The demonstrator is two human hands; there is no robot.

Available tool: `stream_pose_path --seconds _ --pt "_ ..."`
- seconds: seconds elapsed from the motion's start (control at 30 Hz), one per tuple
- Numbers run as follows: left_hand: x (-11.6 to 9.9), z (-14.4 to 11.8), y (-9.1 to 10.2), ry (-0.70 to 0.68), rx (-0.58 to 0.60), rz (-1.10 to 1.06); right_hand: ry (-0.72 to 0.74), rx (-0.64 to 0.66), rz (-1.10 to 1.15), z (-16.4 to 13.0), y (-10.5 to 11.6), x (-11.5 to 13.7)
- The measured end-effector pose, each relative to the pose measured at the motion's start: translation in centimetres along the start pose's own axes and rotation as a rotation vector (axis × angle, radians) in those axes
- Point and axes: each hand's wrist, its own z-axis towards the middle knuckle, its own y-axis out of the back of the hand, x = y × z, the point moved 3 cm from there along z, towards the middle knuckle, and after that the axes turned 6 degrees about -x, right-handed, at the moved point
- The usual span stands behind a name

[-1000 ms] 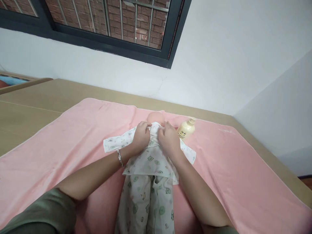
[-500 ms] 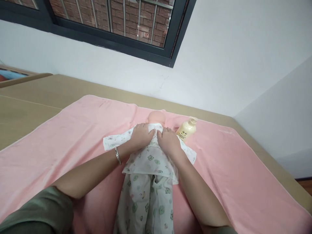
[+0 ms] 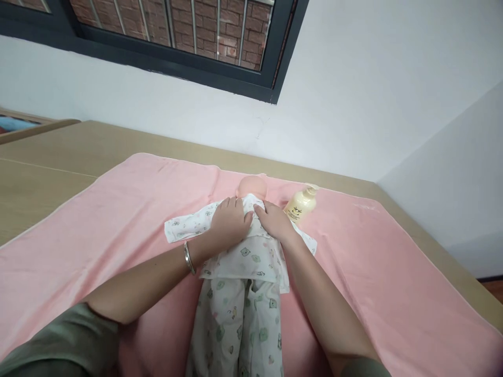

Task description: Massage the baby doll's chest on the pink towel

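Observation:
A doll lies on its back, its round bald head (image 3: 252, 187) pointing away from me. It wears a white printed top (image 3: 251, 254) with its sleeves spread to both sides, and matching trousers (image 3: 228, 309). My left hand (image 3: 231, 220) rests on the left of the top's chest, fingers side by side, thumb apart and pointing to the middle. On the other side my right hand (image 3: 277, 222) lies over the chest, its thumb near the collar and its fingers reaching toward the shoulder. Neither palm's underside shows.
A pale yellow pump bottle (image 3: 302, 203) leans or lies beside the doll's right-hand sleeve. Beneath everything is a pink blanket (image 3: 373, 262) on a wooden surface (image 3: 118, 136). Behind stand a white wall and a dark-framed window (image 3: 176, 60) with bars.
My hands have shifted slightly outward from the chest's middle, and the thumbs are further apart. The top's collar has moved a little up against the head. The view has tilted slightly.

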Motion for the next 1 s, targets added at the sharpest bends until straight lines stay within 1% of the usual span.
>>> stream_pose_path --seconds 0.13,0.2,0.27,0.37,0.47,0.53,0.57,0.63,0.73,0.8,0.9,1.0 --pt "1.5 1.6 -0.3 0.061 0.138 -0.126 0.046 -0.115 -0.244 -2.1 -0.2 2.6" --pt "1.9 2.1 -0.5 0.066 0.173 -0.149 0.047 -0.142 -0.32 -3.0 -0.3 3.7" --pt "1.8 2.0 -0.5 0.052 0.162 -0.125 0.058 -0.137 -0.323 -3.1 -0.3 3.8" --pt "0.9 0.8 -0.6 0.012 0.086 -0.026 0.057 -0.079 -0.203 -1.8 -0.1 2.4" --pt "-0.1 -0.5 -0.7 -0.041 -0.024 0.063 -0.051 0.006 -0.052 -0.2 0.2 0.4" --pt "-0.3 -0.8 -0.7 -0.059 -0.057 0.073 -0.096 0.018 -0.03 0.2 0.2 -0.1" --pt "-0.2 -0.7 -0.7 -0.057 -0.045 0.062 -0.093 0.009 -0.047 0.1 0.2 0.1" --pt "0.2 0.0 -0.6 -0.04 0.016 0.014 -0.049 -0.015 -0.12 -0.7 0.2 1.1" --pt "1.2 1.3 -0.3 0.033 0.111 -0.09 0.031 -0.051 -0.235 -2.7 0.2 3.1" --pt "1.6 1.9 -0.2 0.082 0.132 -0.124 0.067 -0.072 -0.261 -3.6 0.4 4.0" --pt "1.3 1.5 -0.3 0.075 0.098 -0.073 0.085 -0.043 -0.183 -3.3 0.6 3.5" --pt "0.3 0.0 -0.6 0.01 0.004 0.022 0.032 -0.001 -0.044 -1.4 0.6 1.4"
